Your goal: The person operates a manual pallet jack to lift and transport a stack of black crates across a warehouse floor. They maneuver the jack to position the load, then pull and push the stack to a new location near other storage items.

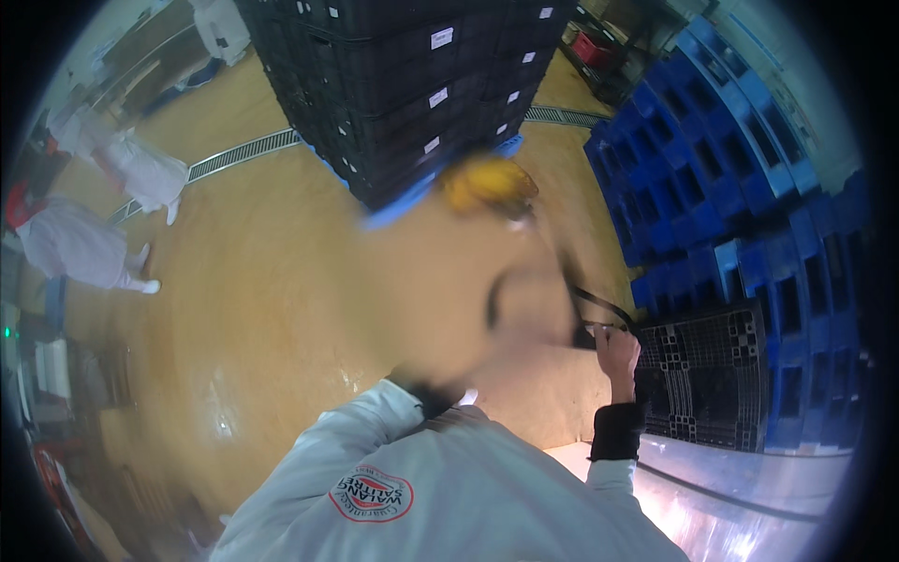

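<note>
My right hand [619, 352] is closed round the black loop handle [604, 303] of a pallet jack. The jack's yellow body [487, 184], blurred, sits at the near end of a tall stack of black crates [403, 94]. A blue pallet [401, 206] shows under the stack. My left hand [456, 382] reaches toward the left side of the handle, smeared by motion; its fingers and any hold on the handle cannot be made out.
Blue pallets [674, 159] are stacked along the right, with a black pallet [702, 375] leaning before them. Shiny metal panelling [730, 496] is at lower right. Two people in white [75, 239] stand at the left. A drain grate [243, 155] crosses the tan floor [272, 272].
</note>
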Demonstrator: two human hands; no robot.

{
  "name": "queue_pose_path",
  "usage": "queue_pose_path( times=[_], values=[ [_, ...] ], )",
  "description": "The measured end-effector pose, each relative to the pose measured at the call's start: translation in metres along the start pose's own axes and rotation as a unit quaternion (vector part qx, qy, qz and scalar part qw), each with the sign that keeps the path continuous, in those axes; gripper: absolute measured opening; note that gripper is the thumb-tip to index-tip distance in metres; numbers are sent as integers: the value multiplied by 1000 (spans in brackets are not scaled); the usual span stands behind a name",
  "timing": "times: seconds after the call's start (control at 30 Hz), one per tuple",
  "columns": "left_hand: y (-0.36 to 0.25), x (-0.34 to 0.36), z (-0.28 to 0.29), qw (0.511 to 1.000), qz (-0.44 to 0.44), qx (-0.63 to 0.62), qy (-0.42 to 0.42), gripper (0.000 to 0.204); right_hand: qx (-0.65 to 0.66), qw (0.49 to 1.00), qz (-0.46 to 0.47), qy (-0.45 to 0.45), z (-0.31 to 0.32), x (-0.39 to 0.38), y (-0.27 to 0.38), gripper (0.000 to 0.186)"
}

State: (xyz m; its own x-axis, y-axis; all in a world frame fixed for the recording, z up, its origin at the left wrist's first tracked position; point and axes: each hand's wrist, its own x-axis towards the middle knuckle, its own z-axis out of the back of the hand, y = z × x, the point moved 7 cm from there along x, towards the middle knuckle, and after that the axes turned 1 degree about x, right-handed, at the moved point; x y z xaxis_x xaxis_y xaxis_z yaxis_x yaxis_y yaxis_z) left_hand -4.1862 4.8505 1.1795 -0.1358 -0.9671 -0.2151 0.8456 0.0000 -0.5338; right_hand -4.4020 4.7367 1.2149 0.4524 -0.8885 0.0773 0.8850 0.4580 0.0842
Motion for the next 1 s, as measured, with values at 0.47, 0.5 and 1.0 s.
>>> queue_pose_path(
  times=[0.47, 0.5, 1.0],
  values=[
    [-30, 42, -51, 994, -17, -95, -48, 18, -6, 984, 91, -150, 0, 5, -65, 33],
    [-40, 43, -37, 998, -14, -53, -12, 18, -22, 975, 120, -183, -9, 2, -71, 28],
    [-80, 58, -19, 991, 92, 50, -89, 28, -139, 978, 147, 52, -8, 38, -76, 44]
  ],
)
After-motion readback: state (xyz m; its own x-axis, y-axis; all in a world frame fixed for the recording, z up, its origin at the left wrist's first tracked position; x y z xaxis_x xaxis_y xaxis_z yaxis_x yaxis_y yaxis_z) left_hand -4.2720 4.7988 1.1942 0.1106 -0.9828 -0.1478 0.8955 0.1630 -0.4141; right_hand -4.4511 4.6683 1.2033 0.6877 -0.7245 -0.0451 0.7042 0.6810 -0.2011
